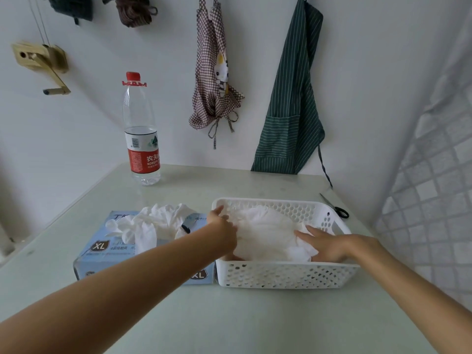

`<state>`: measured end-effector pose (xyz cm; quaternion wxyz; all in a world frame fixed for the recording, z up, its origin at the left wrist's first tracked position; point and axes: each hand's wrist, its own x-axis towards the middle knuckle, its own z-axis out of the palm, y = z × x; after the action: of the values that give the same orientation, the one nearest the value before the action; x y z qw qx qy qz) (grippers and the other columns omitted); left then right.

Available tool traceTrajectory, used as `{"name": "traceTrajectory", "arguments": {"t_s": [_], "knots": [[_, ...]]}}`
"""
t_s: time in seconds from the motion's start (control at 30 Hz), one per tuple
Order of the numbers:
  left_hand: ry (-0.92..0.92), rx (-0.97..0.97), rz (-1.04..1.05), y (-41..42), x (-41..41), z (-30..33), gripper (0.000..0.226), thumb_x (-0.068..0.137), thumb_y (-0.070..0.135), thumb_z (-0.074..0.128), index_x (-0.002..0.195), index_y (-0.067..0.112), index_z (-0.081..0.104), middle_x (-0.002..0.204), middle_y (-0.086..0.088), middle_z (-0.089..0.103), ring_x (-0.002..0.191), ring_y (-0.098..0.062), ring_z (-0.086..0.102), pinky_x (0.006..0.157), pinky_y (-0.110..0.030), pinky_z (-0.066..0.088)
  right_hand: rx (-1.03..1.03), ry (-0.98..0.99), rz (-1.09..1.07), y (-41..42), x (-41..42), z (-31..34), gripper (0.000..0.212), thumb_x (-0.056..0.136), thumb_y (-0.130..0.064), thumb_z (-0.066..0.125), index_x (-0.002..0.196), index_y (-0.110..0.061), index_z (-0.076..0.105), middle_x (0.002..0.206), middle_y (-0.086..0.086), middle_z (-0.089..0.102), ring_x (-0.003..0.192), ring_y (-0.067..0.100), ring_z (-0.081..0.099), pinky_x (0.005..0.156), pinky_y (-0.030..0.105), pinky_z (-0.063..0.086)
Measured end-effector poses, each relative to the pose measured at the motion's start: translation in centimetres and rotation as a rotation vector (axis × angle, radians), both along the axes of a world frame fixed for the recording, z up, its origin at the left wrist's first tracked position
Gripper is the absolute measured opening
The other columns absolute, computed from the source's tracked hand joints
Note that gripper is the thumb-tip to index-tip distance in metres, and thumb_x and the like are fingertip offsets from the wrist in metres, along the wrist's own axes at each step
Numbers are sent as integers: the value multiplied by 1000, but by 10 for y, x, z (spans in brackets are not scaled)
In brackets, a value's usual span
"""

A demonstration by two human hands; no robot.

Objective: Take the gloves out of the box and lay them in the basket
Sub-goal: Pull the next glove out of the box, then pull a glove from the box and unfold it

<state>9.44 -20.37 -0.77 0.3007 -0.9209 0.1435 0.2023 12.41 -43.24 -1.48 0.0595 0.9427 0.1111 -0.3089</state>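
Note:
A light blue glove box (102, 254) marked XL lies on the table left of a white perforated basket (286, 275). A bunch of white gloves (153, 223) spills out of the box's top opening. A pile of white gloves (265, 233) fills the basket. My left hand (224, 231) reaches over the basket's left rim and rests on the pile's left side. My right hand (327, 245) lies flat on the pile's right side, fingers straight and pointing left.
A water bottle (141, 139) with a red cap stands at the back left of the pale table (229, 318). Black-handled scissors (334, 206) lie behind the basket's right corner. Two aprons (291, 103) hang on the wall behind. A tiled wall is at the right.

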Motion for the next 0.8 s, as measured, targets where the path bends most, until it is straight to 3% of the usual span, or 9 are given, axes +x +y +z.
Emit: {"name": "traceTrajectory", "arguments": {"t_s": [0.1, 0.2, 0.27, 0.3, 0.33, 0.4, 0.6, 0.7, 0.8], "knots": [[2, -13, -30, 2, 5, -3, 70, 99, 52, 33, 152, 14, 8, 160, -2, 7, 147, -20, -1, 115, -44, -11, 25, -121, 30, 3, -10, 10, 86, 93, -46, 53, 153, -25, -4, 159, 2, -18, 147, 21, -14, 119, 37, 5], [-27, -218, -21, 16, 3, 8, 99, 82, 79, 28, 152, 12, 10, 160, -4, 7, 147, -19, -3, 117, -45, -11, 65, -329, 72, 8, -26, 32, 68, 86, -53, 59, 143, -24, 37, 156, 1, 18, 145, 20, 11, 113, 35, 20], [-32, -384, -20, 24, -2, 21, 100, 80, 80, 27, 152, 13, 12, 160, -4, 9, 147, -17, -2, 118, -44, -9, 148, -334, 16, 15, -34, 41, 44, 92, -57, 47, 115, -23, 62, 127, 3, 50, 127, 17, 40, 103, 35, 31], [-38, -461, -23, 27, -3, 26, 94, 83, 77, 28, 152, 15, 13, 159, -2, 11, 147, -16, 1, 119, -42, -7, 210, -285, -29, 20, -37, 44, 46, 95, -57, 39, 99, -21, 67, 106, 2, 56, 106, 12, 53, 95, 32, 35], [-53, -529, -31, 32, -4, 30, 86, 86, 72, 29, 152, 18, 15, 159, -1, 15, 147, -16, 5, 119, -41, -3, 267, -222, -69, 26, -41, 45, 50, 97, -55, 33, 84, -20, 66, 94, -2, 57, 85, 6, 55, 87, 28, 38], [-100, -616, -52, 41, -6, 36, 67, 94, 61, 32, 149, 23, 25, 155, 0, 27, 145, -17, 17, 118, -39, 8, 388, -135, -100, 38, -42, 44, 49, 99, -50, 33, 72, -20, 61, 82, -5, 62, 66, 3, 55, 76, 20, 42], [-218, -757, -37, 80, -21, 52, 39, 100, 35, 40, 139, 30, 43, 143, 2, 48, 133, -18, 39, 112, -37, 26, 566, -85, -79, 71, -40, 31, 43, 102, -36, 38, 72, -18, 64, 71, -6, 65, 64, 7, 61, 80, 19, 47], [-262, -771, 49, 110, -30, 54, 39, 99, 22, 42, 137, 32, 45, 142, 2, 48, 130, -19, 44, 109, -38, 34, 419, -348, -54, 81, -36, 30, 48, 101, -37, 40, 63, -15, 61, 58, -9, 65, 58, 10, 60, 78, 28, 49], [-325, -721, 185, 147, -39, 47, 39, 99, 30, 45, 138, 33, 43, 143, 4, 47, 128, -18, 47, 103, -35, 38, 367, -702, -22, 99, -39, 39, 47, 98, -44, 43, 66, -12, 57, 74, 5, 70, 57, 17, 54, 55, 26, 39]]}}
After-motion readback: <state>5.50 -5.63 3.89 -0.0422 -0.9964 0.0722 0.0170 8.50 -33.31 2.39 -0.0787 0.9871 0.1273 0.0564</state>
